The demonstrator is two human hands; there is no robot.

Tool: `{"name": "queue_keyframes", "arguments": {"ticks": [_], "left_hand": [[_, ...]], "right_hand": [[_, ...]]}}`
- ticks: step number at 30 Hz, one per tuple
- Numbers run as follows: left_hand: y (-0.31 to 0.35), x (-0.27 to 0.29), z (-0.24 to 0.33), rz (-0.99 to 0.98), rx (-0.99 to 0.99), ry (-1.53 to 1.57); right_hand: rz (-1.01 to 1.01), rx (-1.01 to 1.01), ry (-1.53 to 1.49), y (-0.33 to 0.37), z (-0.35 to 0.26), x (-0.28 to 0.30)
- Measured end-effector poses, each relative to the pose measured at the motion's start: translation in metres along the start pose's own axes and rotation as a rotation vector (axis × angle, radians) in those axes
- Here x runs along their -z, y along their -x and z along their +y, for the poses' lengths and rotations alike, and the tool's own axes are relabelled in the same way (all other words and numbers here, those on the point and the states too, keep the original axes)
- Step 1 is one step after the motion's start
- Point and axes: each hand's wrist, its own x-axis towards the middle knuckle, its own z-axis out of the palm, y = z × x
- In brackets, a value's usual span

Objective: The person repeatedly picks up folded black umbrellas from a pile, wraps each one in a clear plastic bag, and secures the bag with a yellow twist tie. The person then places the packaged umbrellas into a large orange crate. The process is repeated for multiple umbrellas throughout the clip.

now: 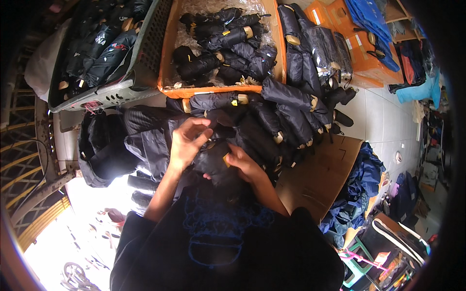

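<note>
In front of my chest, my right hand (246,165) grips a black cloth bundle (212,164) that looks like a folded umbrella. A small yellow tag (226,160) shows beside the right thumb. My left hand (186,141) is raised over the bundle's upper left side, thumb and fingers drawn together in a pinch. Whatever sits between those fingertips is too small and dark to make out. Just beyond both hands lies a heap of similar black umbrellas (257,119), several with pale tan ends.
An orange-rimmed box (221,90) with black umbrellas and clear plastic stands ahead. Left of it is a grey-green crate (104,92), also filled. Orange cartons (361,56) stand far right. Nearer right are a cardboard sheet (315,177) and dark blue cloth (354,189).
</note>
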Motion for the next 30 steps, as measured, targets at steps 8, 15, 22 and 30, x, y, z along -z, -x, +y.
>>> {"name": "queue_keyframes", "arguments": {"ticks": [8, 15, 22, 30], "left_hand": [[-0.006, 0.014, 0.072, 0.34, -0.846, -0.735], [-0.039, 0.01, 0.041, 0.239, -0.837, -0.722], [-0.034, -0.013, 0.03, 0.208, -0.834, -0.603], [-0.018, -0.005, 0.024, 0.243, -0.604, -0.611]], "right_hand": [[-0.114, -0.024, 0.198, 0.013, -0.013, -0.009], [0.339, 0.031, 0.152, -0.003, -0.041, 0.001], [0.363, 0.052, 0.318, -0.008, -0.031, 0.008], [0.35, 0.075, 0.207, -0.01, -0.019, 0.023]]}}
